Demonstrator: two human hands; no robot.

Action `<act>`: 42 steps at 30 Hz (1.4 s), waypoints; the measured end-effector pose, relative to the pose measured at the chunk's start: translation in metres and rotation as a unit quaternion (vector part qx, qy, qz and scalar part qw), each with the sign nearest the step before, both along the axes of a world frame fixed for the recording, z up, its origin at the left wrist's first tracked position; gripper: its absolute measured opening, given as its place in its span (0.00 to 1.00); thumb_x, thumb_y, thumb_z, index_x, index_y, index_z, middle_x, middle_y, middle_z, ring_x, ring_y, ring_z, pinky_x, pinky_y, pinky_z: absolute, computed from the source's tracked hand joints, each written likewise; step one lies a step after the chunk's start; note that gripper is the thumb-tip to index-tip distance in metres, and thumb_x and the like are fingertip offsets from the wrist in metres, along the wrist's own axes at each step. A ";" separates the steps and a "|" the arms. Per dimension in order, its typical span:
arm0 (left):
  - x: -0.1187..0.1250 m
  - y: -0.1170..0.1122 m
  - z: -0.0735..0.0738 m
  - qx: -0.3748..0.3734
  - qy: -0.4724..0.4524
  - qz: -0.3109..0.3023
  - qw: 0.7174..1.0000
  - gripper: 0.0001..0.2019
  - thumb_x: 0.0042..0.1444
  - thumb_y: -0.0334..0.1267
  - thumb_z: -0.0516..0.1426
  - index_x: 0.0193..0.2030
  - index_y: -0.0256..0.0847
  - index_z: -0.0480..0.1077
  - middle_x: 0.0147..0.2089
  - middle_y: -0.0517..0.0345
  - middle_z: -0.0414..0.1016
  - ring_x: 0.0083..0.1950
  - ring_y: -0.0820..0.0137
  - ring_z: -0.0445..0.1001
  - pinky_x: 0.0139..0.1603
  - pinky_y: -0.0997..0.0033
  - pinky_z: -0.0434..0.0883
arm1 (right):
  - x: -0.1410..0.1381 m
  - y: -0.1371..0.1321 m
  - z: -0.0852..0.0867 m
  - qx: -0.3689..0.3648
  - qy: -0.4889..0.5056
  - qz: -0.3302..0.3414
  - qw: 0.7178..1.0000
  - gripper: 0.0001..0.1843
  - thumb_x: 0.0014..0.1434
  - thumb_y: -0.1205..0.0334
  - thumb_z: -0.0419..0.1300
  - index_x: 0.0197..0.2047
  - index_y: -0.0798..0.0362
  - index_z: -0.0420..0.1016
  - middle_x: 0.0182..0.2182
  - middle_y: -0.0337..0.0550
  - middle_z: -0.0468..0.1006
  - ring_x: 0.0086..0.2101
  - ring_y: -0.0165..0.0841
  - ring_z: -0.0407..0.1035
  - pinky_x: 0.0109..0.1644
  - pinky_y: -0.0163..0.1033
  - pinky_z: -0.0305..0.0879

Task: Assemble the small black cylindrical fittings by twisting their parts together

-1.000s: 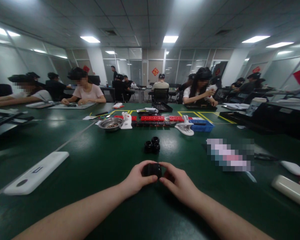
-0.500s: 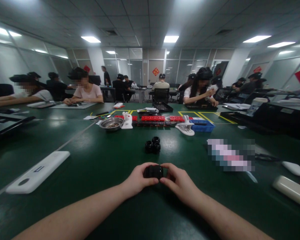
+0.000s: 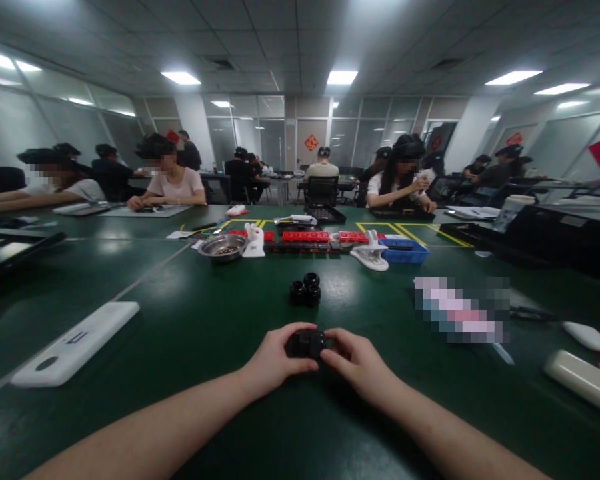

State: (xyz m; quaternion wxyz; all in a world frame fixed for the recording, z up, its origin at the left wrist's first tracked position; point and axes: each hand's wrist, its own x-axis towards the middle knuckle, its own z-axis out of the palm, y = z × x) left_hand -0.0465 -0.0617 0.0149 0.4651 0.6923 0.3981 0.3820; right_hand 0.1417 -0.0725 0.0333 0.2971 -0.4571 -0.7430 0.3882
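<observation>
Between my two hands is a black cylindrical part with a ribbed side and a shiny rim at its right end. My left hand wraps its left side, thumb below and fingers over the top. At the right end, my right hand pinches the rim between thumb and fingertips. Just beyond them on the green table, a small cluster of glossy black ring-shaped parts sits close together.
A metal bowl of small pieces, white clamps, red blocks and a blue bin line the table ahead. A white device lies left; a blurred pouch and cream case lie right. Other people sit beyond.
The black part has turned slightly in my hands, and my right fingers have shifted a little on its rim. A person standing in the background has moved left.
</observation>
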 end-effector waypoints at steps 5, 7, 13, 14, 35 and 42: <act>0.001 0.004 -0.003 -0.062 -0.068 -0.019 0.996 0.24 0.42 0.39 0.64 0.46 0.36 0.67 0.43 0.52 0.73 0.45 0.61 0.71 0.46 0.62 0.67 | 0.006 -0.003 0.003 0.107 -0.059 0.033 0.992 0.26 0.53 0.66 0.56 0.56 0.48 0.60 0.26 0.38 0.71 0.27 0.31 0.65 0.32 0.36 0.62; 0.002 0.003 0.000 -0.053 -0.053 0.000 0.997 0.22 0.42 0.37 0.64 0.46 0.36 0.67 0.43 0.52 0.73 0.45 0.62 0.71 0.47 0.63 0.67 | 0.007 -0.002 0.002 0.096 -0.033 0.021 0.995 0.26 0.53 0.62 0.57 0.56 0.49 0.60 0.25 0.37 0.70 0.26 0.31 0.65 0.31 0.35 0.61; 0.002 -0.002 0.007 0.000 0.013 0.036 0.999 0.23 0.41 0.34 0.64 0.46 0.39 0.67 0.45 0.53 0.73 0.47 0.61 0.70 0.49 0.63 0.67 | 0.001 0.005 -0.006 -0.050 0.046 -0.030 0.997 0.20 0.59 0.50 0.47 0.31 0.56 0.70 0.17 0.34 0.64 0.17 0.26 0.59 0.20 0.30 0.55; 0.002 -0.002 0.007 0.004 0.026 0.031 0.999 0.23 0.41 0.34 0.64 0.47 0.39 0.67 0.45 0.53 0.73 0.46 0.62 0.71 0.48 0.63 0.67 | 0.001 0.005 -0.006 -0.061 0.042 -0.028 0.997 0.20 0.59 0.50 0.47 0.29 0.56 0.69 0.16 0.34 0.64 0.17 0.25 0.59 0.19 0.30 0.55; 0.002 -0.003 0.005 0.026 0.078 0.008 0.997 0.26 0.39 0.38 0.65 0.48 0.40 0.67 0.44 0.55 0.73 0.45 0.62 0.71 0.47 0.64 0.66 | 0.001 0.006 -0.008 -0.007 -0.022 -0.024 0.999 0.18 0.58 0.54 0.50 0.22 0.55 0.67 0.17 0.36 0.67 0.21 0.29 0.62 0.25 0.33 0.56; 0.002 0.002 0.002 -0.029 -0.007 0.006 1.000 0.22 0.44 0.40 0.62 0.47 0.37 0.67 0.44 0.51 0.72 0.45 0.60 0.71 0.46 0.62 0.67 | 0.004 -0.003 0.002 0.083 -0.063 -0.023 0.994 0.23 0.50 0.63 0.60 0.50 0.51 0.65 0.27 0.38 0.73 0.28 0.33 0.67 0.32 0.35 0.61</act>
